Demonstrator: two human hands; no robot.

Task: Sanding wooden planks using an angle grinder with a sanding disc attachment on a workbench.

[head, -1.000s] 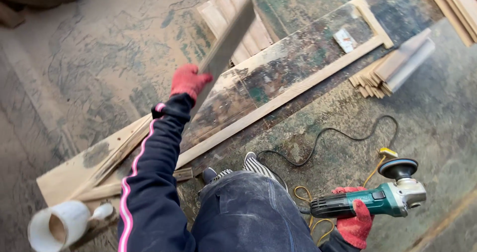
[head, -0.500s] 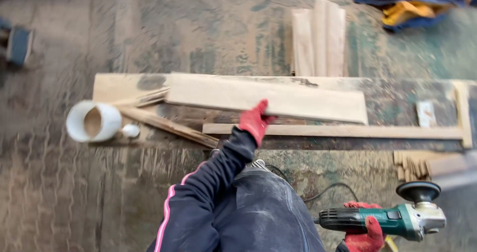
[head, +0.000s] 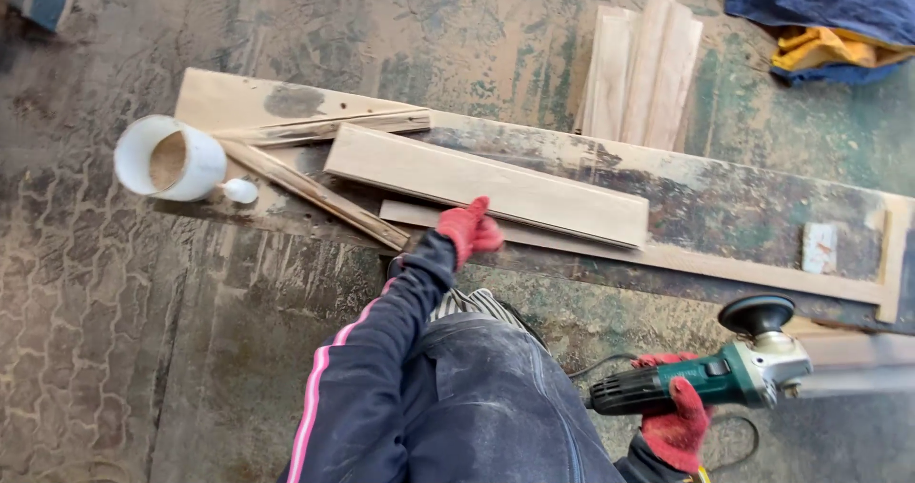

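Reaching forward, I am resting my left hand (head: 469, 227) in its red glove at the near long edge of the pale plank (head: 486, 184), fingers curled together against it; whether I am actually gripping the wood I cannot tell. The plank is lying flat across the long base board (head: 724, 207) in the middle of the frame, its long axis running from the upper left down toward the right, one end pointing at the white cup (head: 172, 159) in the upper left. My right hand (head: 675, 424), also gloved in red, is wrapping closed around the body of the green angle grinder (head: 724, 373) at the lower right, its black disc head pointing to the right edge of the frame.
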